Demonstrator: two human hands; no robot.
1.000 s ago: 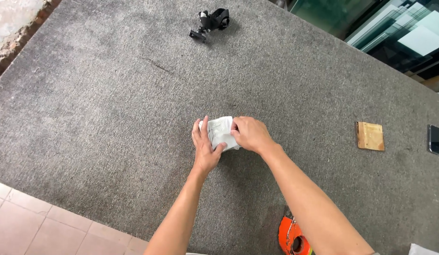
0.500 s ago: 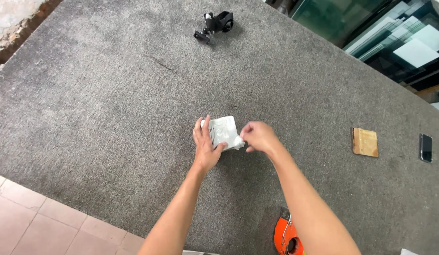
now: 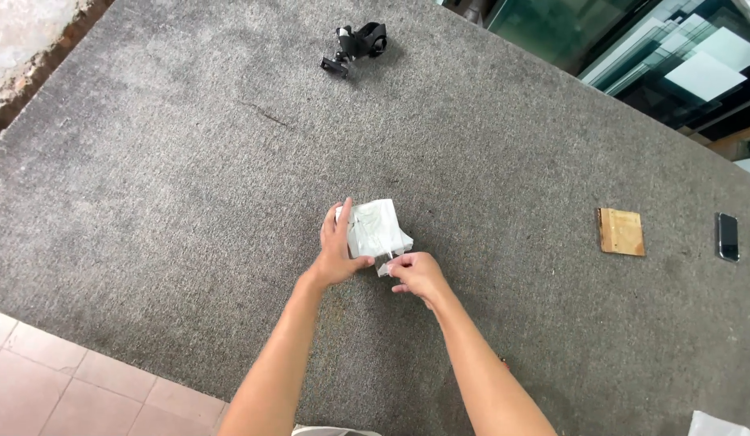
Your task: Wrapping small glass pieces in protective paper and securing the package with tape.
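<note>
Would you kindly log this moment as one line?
left hand: steadies white packet | right hand: pinches its near corner | surface: grey carpet

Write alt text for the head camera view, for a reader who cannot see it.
Two bare hands work a small white plastic-wrapped packet on a grey carpeted surface: the left hand steadies its side while the right hand pinches its lower corner. A black clamp mount lies far ahead; a small wooden block and a dark phone lie to the right.
</note>
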